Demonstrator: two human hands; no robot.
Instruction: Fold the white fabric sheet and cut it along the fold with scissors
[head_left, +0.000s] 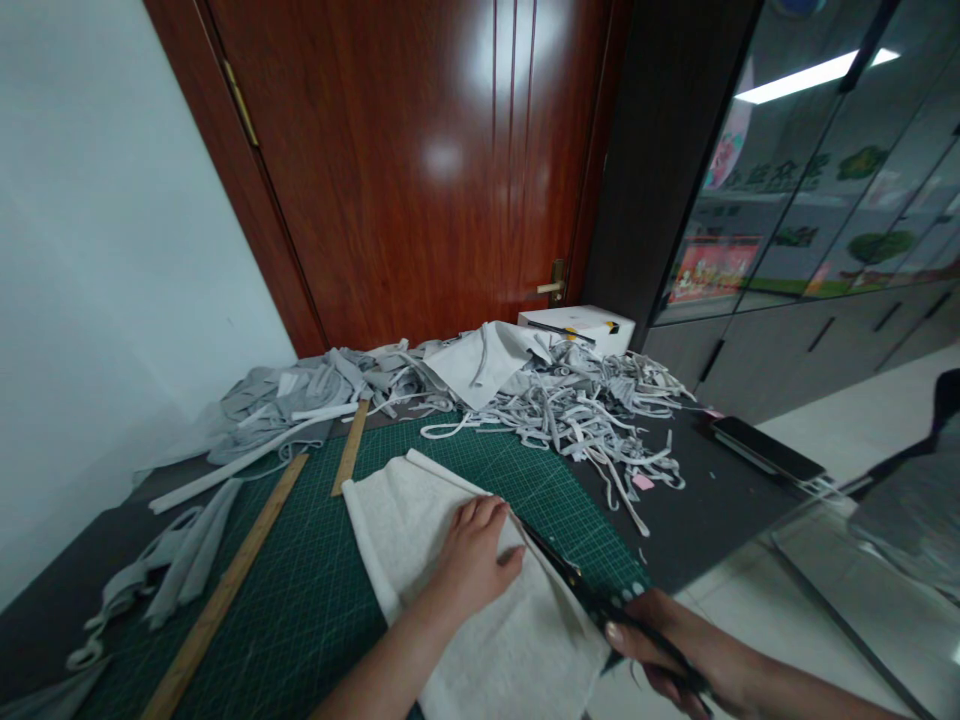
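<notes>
A pale cloth (517,650) lies over a green cutting mat (277,590) and reaches the table's front edge. My left hand (480,550) rests on the upper right part of the cloth, palm down, its fingers bent and near one another, thumb apart. In my right hand (660,640) are black scissors (589,595), held by the handles. Their blades point up and left along the right edge of the cloth, with the tip close to my left fingertips. Part of the blades may be hidden by the cloth.
Two wooden rulers (232,585) lie left on the mat. Grey fabric strips (570,400) are heaped at the back, below a white box (600,325). A black phone-like object (769,450) sits at the right edge. A wooden door (405,180) stands behind.
</notes>
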